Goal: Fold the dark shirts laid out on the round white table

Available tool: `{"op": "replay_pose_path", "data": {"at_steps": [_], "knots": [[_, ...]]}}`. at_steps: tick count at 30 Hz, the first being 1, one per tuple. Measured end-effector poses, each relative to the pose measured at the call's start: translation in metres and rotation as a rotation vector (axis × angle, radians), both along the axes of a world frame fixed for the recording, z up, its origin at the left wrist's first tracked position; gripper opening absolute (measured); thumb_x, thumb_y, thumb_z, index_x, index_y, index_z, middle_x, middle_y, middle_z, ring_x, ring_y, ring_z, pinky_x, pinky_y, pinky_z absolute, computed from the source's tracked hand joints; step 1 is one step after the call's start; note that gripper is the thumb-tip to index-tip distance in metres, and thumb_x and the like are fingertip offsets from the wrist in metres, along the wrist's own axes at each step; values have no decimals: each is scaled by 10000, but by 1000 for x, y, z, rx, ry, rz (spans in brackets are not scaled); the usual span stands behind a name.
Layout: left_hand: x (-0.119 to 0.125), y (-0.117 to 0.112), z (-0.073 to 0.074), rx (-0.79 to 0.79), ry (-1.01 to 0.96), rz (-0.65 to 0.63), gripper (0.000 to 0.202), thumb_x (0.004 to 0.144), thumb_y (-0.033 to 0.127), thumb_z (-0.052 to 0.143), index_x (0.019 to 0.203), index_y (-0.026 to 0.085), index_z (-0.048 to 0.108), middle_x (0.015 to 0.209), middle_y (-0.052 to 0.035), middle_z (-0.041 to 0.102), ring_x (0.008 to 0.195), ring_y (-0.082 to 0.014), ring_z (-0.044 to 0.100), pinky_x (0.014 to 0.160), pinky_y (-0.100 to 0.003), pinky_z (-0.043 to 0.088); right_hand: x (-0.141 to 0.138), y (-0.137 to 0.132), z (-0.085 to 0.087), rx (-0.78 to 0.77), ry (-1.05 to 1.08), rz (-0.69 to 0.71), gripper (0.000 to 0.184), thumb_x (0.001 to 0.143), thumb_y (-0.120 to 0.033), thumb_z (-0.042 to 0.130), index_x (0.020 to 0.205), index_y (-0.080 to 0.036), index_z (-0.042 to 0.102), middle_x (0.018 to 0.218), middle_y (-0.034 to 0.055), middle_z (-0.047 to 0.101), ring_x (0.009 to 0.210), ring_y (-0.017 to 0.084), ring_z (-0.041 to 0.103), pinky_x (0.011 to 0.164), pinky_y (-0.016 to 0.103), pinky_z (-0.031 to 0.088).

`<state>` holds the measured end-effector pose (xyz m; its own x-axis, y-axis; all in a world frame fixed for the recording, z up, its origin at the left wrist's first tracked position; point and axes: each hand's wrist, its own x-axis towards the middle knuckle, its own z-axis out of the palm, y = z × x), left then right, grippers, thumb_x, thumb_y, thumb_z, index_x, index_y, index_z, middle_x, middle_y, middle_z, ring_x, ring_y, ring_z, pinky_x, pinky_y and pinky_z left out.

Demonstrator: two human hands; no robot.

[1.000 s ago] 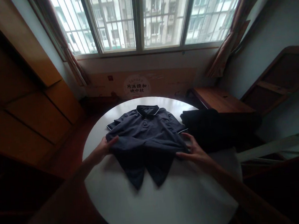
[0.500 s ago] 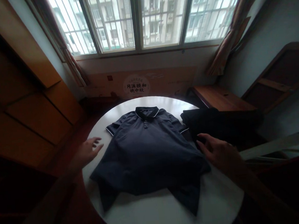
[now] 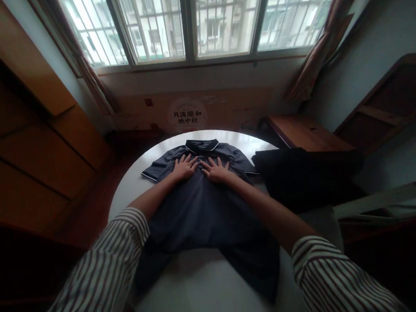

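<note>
**Both hands (image 3: pixel 200 170) lie flat on the chest of a polo shirt (image 3: pixel 206 214)**

The dark navy polo shirt lies face up on a round white table (image 3: pixel 201 292), its collar (image 3: pixel 202 146) pointing toward the window and its short sleeves spread to either side, each edged with a pale stripe. Lower down, the cloth divides into two dark flaps, with a wedge of white tabletop showing between them. The nearer flap on the right hangs toward the table's edge.

The left hand (image 3: pixel 185 167) and the right hand (image 3: pixel 215 171) are both open, palms down and fingers spread, gripping nothing. They press on the shirt just below the collar, one on each side of the buttoned placket (image 3: pixel 200 162), with their fingertips close together but not touching. Striped shirt sleeves (image 3: pixel 95 277) cover the person's forearms nearer the camera, and the bare wrists reach forward over the polo.

Just beside the polo on the right, a heap of black cloth (image 3: pixel 304 176) rests partly on the table and runs off beyond its rim. Behind that stands a reddish wooden board (image 3: pixel 306 134). Past the table's far edge, a round-badged orange poster (image 3: pixel 187 114) sits under a barred window (image 3: pixel 189 21) with brown curtains (image 3: pixel 329 38). Wooden cabinet doors (image 3: pixel 35 142) fill the left side.
</note>
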<state>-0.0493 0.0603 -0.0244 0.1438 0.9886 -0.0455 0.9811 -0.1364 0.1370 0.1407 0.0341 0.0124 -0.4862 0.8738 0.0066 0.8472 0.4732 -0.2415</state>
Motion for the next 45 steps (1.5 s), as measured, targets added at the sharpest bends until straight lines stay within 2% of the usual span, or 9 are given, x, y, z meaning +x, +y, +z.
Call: {"op": "replay_pose_path", "data": {"at_steps": [6,11,15,20,24,29,33,39,45], "knots": [[-6,46,2,3,-6,53,597,1005,524,203,1562,317,255,1643,-41,187,1504,-324,138,1164,-636,127,-7,38,5,76,45,3,306,1019,-289,503,1276,-136,566,1269,104,583,1068,214,615,900,441,517],[-6,52,3,12,0,77,591,1003,516,217,1559,323,266,1642,-34,194,1500,-326,147,1168,-631,123,-10,29,13,123,80,40,347,986,-322,568,1289,-152,556,1284,106,579,1072,224,615,894,453,528],[-5,48,5,28,-26,72,584,1004,497,250,1551,298,302,1633,-51,227,1493,-342,158,1166,-636,124,8,-18,17,151,81,117,327,985,-277,533,1276,-133,578,1311,152,569,1174,268,550,1001,485,452],[9,34,18,147,-81,55,510,999,365,353,1467,194,461,1548,-132,383,1427,-352,293,1153,-597,229,66,-131,15,139,127,374,216,977,-276,496,1028,-144,659,1079,135,632,1006,239,595,911,395,511],[28,-26,38,249,-262,-140,420,955,208,440,1348,132,568,1354,-154,571,1231,-259,528,1076,-401,408,114,-206,7,137,77,465,170,946,-304,560,949,-165,657,993,112,651,927,253,622,808,412,562],[23,-188,60,68,-368,-671,291,990,253,446,1184,205,658,1016,-80,704,897,-180,655,842,-296,517,159,-228,-20,358,74,408,379,913,-132,521,1287,-94,565,1215,176,646,1147,301,596,911,433,576],[-11,-281,62,60,-185,-605,269,931,314,580,1161,204,664,1074,-113,686,1015,-253,624,902,-383,519,171,-218,-35,419,61,408,532,817,40,420,1307,-113,559,1105,139,679,1032,256,645,845,377,605],[-49,-295,46,-58,-44,-302,452,814,8,465,1195,179,639,1175,-131,652,1020,-242,631,869,-358,539,150,-197,-25,398,-6,371,684,728,83,414,1369,-138,506,1107,129,662,943,238,650,761,357,596],[-87,-319,52,-194,-107,-126,247,720,78,527,865,208,678,928,-68,686,871,-240,643,795,-335,508,174,-206,-13,270,62,389,326,710,29,445,854,-183,646,855,100,679,789,224,654,717,342,556]]}}
